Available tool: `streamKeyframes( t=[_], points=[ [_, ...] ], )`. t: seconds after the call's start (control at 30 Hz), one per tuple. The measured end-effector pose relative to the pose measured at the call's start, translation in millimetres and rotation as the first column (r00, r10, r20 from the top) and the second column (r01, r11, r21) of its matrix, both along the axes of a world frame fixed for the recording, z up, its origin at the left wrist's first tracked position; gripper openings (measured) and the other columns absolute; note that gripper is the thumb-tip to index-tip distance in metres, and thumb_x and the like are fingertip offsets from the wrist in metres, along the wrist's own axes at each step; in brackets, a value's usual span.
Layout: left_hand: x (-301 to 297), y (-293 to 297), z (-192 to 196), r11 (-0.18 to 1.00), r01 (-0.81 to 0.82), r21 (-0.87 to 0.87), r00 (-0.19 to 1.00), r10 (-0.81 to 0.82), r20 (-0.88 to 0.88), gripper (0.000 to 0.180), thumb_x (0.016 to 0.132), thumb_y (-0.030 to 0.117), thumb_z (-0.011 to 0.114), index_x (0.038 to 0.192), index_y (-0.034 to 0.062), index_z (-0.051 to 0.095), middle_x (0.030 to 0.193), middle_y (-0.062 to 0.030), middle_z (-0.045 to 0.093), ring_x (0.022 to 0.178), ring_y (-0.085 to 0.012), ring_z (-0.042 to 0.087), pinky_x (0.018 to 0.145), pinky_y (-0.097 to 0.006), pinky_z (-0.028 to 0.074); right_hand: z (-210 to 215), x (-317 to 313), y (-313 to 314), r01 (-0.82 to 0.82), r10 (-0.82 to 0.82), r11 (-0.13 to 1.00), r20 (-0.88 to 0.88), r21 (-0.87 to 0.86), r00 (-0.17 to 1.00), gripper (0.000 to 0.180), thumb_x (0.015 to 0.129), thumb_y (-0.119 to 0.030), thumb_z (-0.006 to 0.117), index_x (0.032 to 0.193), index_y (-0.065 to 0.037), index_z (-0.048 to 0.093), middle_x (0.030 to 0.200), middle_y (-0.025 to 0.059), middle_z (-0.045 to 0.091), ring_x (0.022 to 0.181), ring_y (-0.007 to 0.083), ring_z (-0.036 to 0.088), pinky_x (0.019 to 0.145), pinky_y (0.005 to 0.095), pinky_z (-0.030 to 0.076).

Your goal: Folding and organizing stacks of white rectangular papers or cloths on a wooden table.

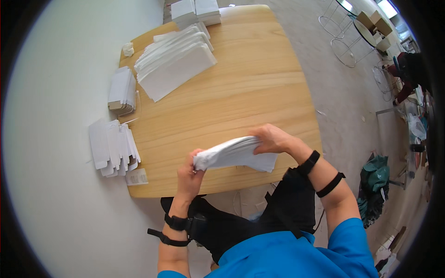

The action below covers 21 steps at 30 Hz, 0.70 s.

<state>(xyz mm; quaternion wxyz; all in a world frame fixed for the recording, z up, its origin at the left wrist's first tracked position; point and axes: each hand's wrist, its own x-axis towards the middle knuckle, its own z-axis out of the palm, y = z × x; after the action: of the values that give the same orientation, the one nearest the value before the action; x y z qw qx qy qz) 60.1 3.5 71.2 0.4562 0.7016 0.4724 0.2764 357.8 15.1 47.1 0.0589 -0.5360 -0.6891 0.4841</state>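
Between my hands, over the near edge of the wooden table, is a bent stack of thin white sheets (229,153). Gripping its left end, my left hand (189,176) has the thumb and fingers closed around the edge. My right hand (272,139) is closed on the upper right part, thumb below and fingers over the top. At the right the lower sheets hang away from the rest, and their layers show. Whether they are loose paper or flat sleeves, I cannot tell.
Fanned white sheets (178,69) lie on the far left of the table (259,83), with white stacks (197,11) behind. Flat white cartons (113,143) sit by the left wall, near a printed slip (137,177). A green bag (374,176) and another person (410,74) are at the right.
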Motion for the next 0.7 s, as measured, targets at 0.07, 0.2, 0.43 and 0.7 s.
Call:
streamKeyframes(
  t=[0.07,0.2,0.43,0.7],
  points=[
    [-4,7,-16,0.97,-0.119,-0.211,0.95,0.173,0.26,0.039,0.084,-0.009,0.061,0.121,0.0015,0.056,0.099,-0.0034,0.067,0.094,-0.0122,0.06,0.087,-0.025,0.046,2,3,-11,0.005,-0.005,0.991,0.001,0.131,1.0,0.043,0.064,-0.01,0.074,0.104,-0.003,0.061,0.097,0.0166,0.064,0.086,0.0338,0.062,0.073,0.0418,0.049],
    [-11,7,-38,0.953,-0.13,-0.274,0.9,0.229,0.372,0.029,0.086,-0.004,0.065,0.115,-0.0012,0.062,0.105,-0.0031,0.066,0.097,-0.0098,0.058,0.088,-0.024,0.046,33,-9,-18,-0.009,-0.095,0.863,0.178,0.505,0.979,0.02,0.067,-0.004,0.064,0.086,-0.003,0.059,0.081,0.0138,0.063,0.078,0.0327,0.063,0.067,0.0425,0.048],
    [3,16,-58,0.911,-0.109,-0.398,0.928,0.237,0.289,0.028,0.084,-0.001,0.068,0.112,-0.0017,0.064,0.104,-0.0027,0.067,0.094,-0.0087,0.059,0.084,-0.024,0.047,9,-4,-14,-0.05,-0.136,0.79,0.254,0.612,0.958,0.018,0.068,-0.004,0.064,0.085,-0.006,0.056,0.079,0.0117,0.062,0.078,0.0299,0.062,0.07,0.0373,0.046],
    [-1,20,-52,0.884,-0.055,-0.464,0.967,0.163,0.195,0.03,0.083,0.008,0.072,0.112,0.0023,0.065,0.103,-0.0034,0.067,0.091,-0.009,0.06,0.08,-0.025,0.048,12,12,-6,0.002,-0.059,0.967,0.212,0.257,0.975,0.03,0.069,-0.012,0.075,0.097,-0.006,0.065,0.082,0.0094,0.068,0.079,0.0285,0.065,0.07,0.0378,0.05]
  ],
)
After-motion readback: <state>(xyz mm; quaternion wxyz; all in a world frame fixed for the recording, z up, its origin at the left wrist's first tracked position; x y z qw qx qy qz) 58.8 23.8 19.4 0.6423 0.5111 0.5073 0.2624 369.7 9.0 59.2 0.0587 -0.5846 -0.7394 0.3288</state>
